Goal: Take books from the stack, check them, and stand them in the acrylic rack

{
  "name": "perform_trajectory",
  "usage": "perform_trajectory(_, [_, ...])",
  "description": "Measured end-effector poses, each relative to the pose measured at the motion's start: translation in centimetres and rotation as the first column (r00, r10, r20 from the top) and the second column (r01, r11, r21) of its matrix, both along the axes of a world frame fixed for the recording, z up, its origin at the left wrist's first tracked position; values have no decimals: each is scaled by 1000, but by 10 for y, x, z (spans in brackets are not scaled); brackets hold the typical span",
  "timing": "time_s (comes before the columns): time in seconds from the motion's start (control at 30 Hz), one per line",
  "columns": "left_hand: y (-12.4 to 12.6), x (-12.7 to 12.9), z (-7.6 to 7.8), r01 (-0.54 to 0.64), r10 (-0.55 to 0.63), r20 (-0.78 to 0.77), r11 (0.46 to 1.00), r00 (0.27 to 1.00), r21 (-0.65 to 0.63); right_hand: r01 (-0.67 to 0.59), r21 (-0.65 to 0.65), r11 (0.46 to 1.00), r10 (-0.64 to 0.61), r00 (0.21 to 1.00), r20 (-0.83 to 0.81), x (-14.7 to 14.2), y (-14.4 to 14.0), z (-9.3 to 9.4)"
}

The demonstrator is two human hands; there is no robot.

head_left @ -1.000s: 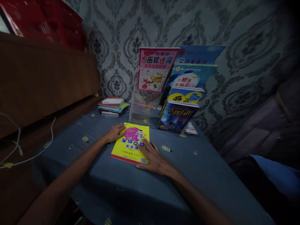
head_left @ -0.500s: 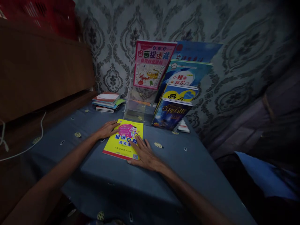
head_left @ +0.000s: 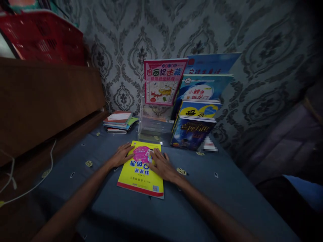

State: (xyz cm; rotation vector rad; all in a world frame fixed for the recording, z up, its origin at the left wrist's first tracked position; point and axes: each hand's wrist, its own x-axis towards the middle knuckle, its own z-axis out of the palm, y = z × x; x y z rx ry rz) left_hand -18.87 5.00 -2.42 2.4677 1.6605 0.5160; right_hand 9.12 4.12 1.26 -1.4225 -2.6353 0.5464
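A yellow workbook (head_left: 137, 181) with a pink circle and a red bottom strip lies flat on the blue tablecloth (head_left: 106, 201). At its upper left edge rests my left hand (head_left: 122, 155), fingers stretched onto the cover. My right hand (head_left: 161, 165) lies spread over the right part of the cover, hiding some of the printed characters. Neither hand grips the workbook. Just beyond it stands a clear acrylic book rack (head_left: 148, 136), which holds a pink picture book (head_left: 163, 85) at the back left. Several blue and yellow books (head_left: 193, 132) stand in tiers on its right.
A small stack of books (head_left: 118, 118) lies behind and left of my left hand. At the left is a wooden cabinet (head_left: 50, 101) with a red plastic basket (head_left: 50, 38) on top. A white cable (head_left: 51, 158) hangs near the table's left side. Patterned wallpaper (head_left: 121, 67) covers the wall behind.
My right hand has slid up from the workbook's lower right corner to the upper right of its cover. My left hand stays at the left edge. The view has tilted upward.
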Motion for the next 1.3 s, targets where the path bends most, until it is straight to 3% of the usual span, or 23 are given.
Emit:
perform_trajectory(0.13, [9, 5, 7, 26, -26, -8, 1000, 1000, 8, 136, 129, 982, -136, 991, -12, -10, 24, -8])
perform_trajectory(0.3, [27, 13, 18, 44, -45, -25, 999, 999, -18, 209, 222, 952, -207, 978, -32, -1, 35, -18])
perform_trajectory(0.63, [18, 34, 28, 13, -9, -134, 1000, 991, 28, 124, 219, 968, -89, 983, -163, 24, 60, -35])
perform_trajectory(0.83, [17, 82, 27, 215, -205, -147, 975, 968, 51, 130, 175, 976, -87, 969, -231, 27, 66, -38])
perform_trajectory(0.93, [1, 103, 26, 358, -355, -144, 934, 924, -1, 139, 148, 979, -98, 963, -253, 26, 65, -38])
perform_trajectory(1.07, [-41, 114, 30, 511, -525, -111, 850, 844, -131, 115, 176, 978, -72, 970, -232, 25, 60, -36])
perform_trajectory(1.2, [-80, 114, 35, 545, -563, -73, 821, 824, -171, 109, 204, 973, -69, 979, -194, 24, 54, -31])
perform_trajectory(1.3, [-91, 114, 35, 531, -547, -73, 832, 834, -161, 121, 209, 971, -83, 980, -179, 22, 49, -27])
